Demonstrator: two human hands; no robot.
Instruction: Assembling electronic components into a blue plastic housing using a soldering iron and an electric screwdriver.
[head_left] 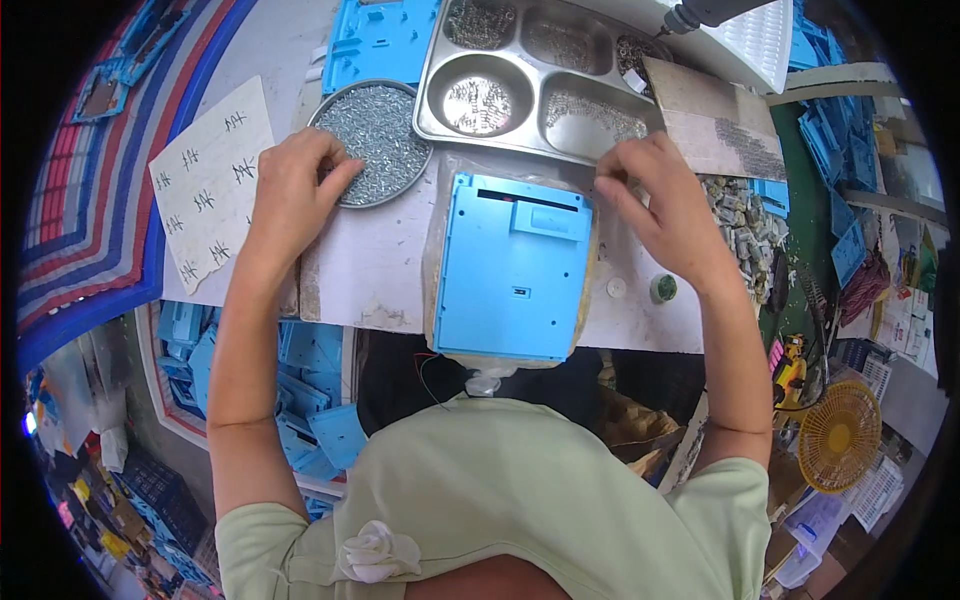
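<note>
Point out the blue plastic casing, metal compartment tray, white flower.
Blue plastic casing (508,265): head view, flat face.
Metal compartment tray (534,83): head view, ridge between compartments.
White flower (378,552): head view, petals.

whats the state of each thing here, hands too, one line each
Blue case, lying flat
Dish, filled with metal bits
Tray, metal bits in its compartments
Paper, marked, lower edge ragged
Bin, holding blue parts
Left hand, bent at the dish, hold unclear
Right hand, bent near the tray, hold unclear
</note>
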